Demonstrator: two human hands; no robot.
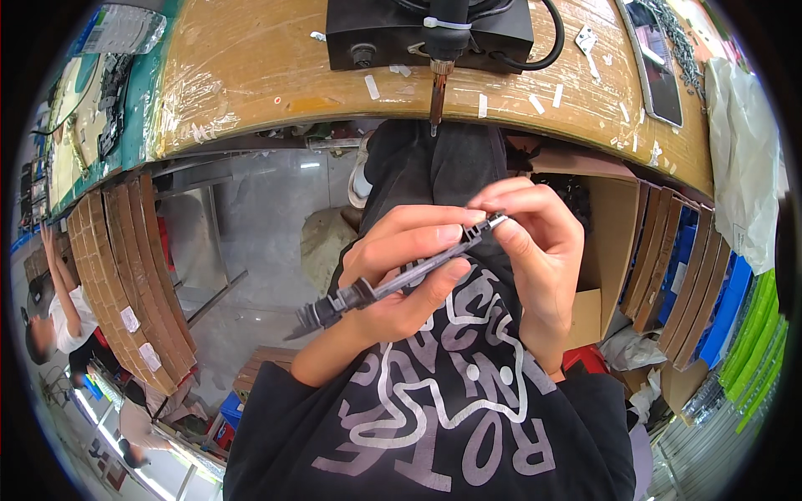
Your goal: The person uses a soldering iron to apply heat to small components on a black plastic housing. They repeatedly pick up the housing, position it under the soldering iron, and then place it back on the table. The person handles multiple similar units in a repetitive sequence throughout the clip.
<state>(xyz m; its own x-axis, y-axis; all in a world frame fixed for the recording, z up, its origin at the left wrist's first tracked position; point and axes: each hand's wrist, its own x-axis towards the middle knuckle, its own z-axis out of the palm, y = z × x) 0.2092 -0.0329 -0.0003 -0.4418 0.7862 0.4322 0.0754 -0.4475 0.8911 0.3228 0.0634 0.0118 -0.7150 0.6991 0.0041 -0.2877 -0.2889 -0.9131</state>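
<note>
A long, thin black plastic part [355, 294] with clips and ribs along its edge is held slantwise over my lap. My left hand [409, 259] grips it around the middle, the thumb on the near side and the fingers on the far side. At the part's upper right end, my right hand [535, 238] pinches the tip between thumb and fingers. Whether a smaller piece sits in that pinch is hidden. Beyond my hands a soldering-iron-like tool [439, 88] hangs tip down at the bench edge, touched by neither hand.
The film-covered wooden bench [251, 67] carries a black box [430, 37] with cables, a phone-like device [654, 75] and scattered white strips. A plastic bag [743, 159] hangs at the right. Cardboard stacks [125, 275] stand at the left, an open carton [606, 242] at the right. Other people [58, 326] work at far left.
</note>
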